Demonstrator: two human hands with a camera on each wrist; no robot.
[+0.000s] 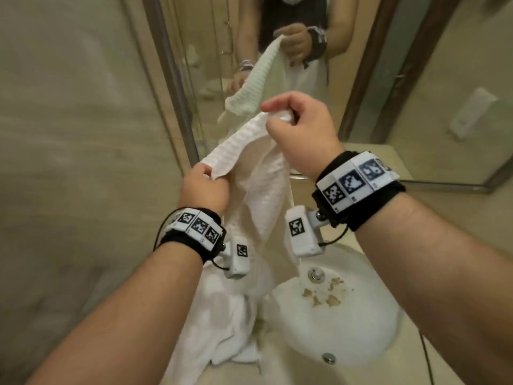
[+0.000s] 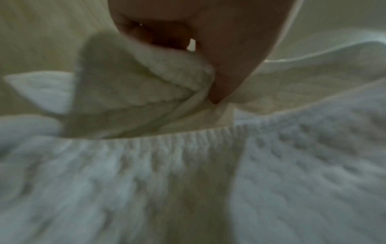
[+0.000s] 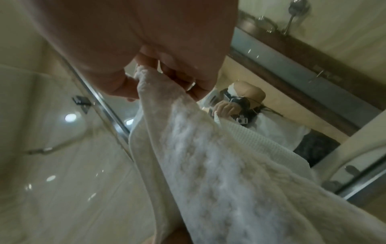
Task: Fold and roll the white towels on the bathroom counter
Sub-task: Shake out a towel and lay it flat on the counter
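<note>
Right hand (image 1: 301, 134) raised, fingers curled tight around a bunched corner of the white towel (image 1: 258, 173). Left hand (image 1: 204, 187) lower and apart from it, pinching the same ribbed top edge between thumb and fingers. Hem stretches slanted between the two grips; the rest of the cloth hangs slack below both wrists. Its lower end meets a second towel (image 1: 219, 323) lying crumpled beneath the left forearm on the counter (image 1: 455, 207). Below the right wrist, a white sink (image 1: 361, 337) with brown crumbs by its drain (image 1: 316, 274). Beyond the hands, a mirror (image 1: 277, 37) repeats the held towel.
</note>
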